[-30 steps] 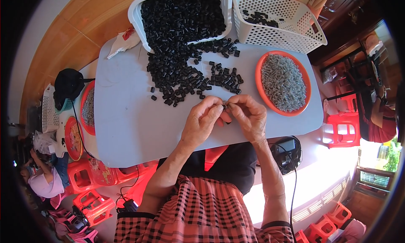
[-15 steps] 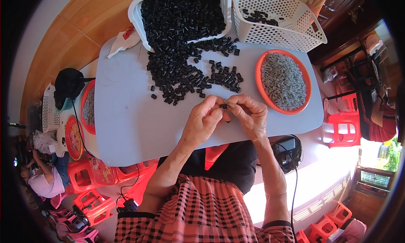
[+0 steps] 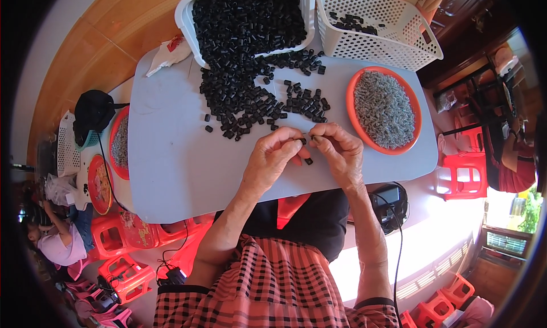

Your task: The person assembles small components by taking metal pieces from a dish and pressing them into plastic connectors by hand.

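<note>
Over the near middle of the table [image 3: 171, 168], my left hand [image 3: 274, 154] pinches a small black plastic cylinder [image 3: 302, 141] between thumb and fingertips. Close by on its right, my right hand [image 3: 342, 151] is closed in a pinch; what its fingertips hold is too small to name. Another black cylinder [image 3: 308, 161] shows just below the fingers. Beyond my hands, a heap of black cylinders [image 3: 228, 94] spreads from a tipped white tub [image 3: 183, 20]. To the right stands an orange bowl [image 3: 354, 108] full of tiny grey, spring-like pieces [image 3: 384, 110].
A white perforated basket [image 3: 376, 49] with some black cylinders stands at the far right. Crumpled white packaging [image 3: 169, 55] lies at the back left. On a left-hand surface are a black cap [image 3: 94, 114] and a red bowl [image 3: 100, 185]. Red stools [image 3: 464, 174] surround the table; people sit at both sides.
My fingertips have drawn slightly apart, the right hand shifting a little rightward. The black cylinder below my fingers shows more fully.
</note>
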The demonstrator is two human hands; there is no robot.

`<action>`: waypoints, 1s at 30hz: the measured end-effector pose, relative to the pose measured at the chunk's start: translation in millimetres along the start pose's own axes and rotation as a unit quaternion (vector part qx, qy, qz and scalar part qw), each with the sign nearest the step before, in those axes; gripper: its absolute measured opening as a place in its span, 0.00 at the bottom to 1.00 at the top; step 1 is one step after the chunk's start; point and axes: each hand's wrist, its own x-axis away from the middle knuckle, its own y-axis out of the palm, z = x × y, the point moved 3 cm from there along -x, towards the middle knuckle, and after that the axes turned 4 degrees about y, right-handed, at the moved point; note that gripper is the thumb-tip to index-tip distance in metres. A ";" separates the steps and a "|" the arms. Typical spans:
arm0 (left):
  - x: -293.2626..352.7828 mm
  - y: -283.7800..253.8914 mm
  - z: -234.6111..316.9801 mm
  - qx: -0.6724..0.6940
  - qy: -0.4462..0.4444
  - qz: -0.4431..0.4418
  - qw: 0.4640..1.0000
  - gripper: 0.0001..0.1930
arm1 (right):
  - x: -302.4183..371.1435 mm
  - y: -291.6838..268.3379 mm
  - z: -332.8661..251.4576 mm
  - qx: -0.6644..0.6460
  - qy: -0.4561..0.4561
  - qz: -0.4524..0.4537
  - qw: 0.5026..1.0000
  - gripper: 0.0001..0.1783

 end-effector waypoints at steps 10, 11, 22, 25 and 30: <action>-0.4 0.8 4.6 -0.032 0.014 0.009 0.999 0.08 | 0.6 2.1 1.4 -0.046 0.022 -0.020 0.999 0.08; -0.1 0.9 4.2 -0.028 0.019 0.012 0.999 0.08 | 0.9 3.1 1.1 -0.044 0.020 -0.022 0.999 0.08; 1.3 4.2 5.8 -0.072 0.027 0.002 0.997 0.08 | 0.3 3.2 1.1 -0.008 0.016 -0.020 1.000 0.07; 1.3 6.2 5.4 -0.037 0.016 -0.002 0.999 0.09 | 0.5 3.7 1.6 -0.013 0.015 -0.016 1.000 0.08; 0.9 1.3 0.6 0.001 0.005 -0.001 1.000 0.08 | 0.8 4.6 2.0 0.005 0.022 -0.011 1.000 0.08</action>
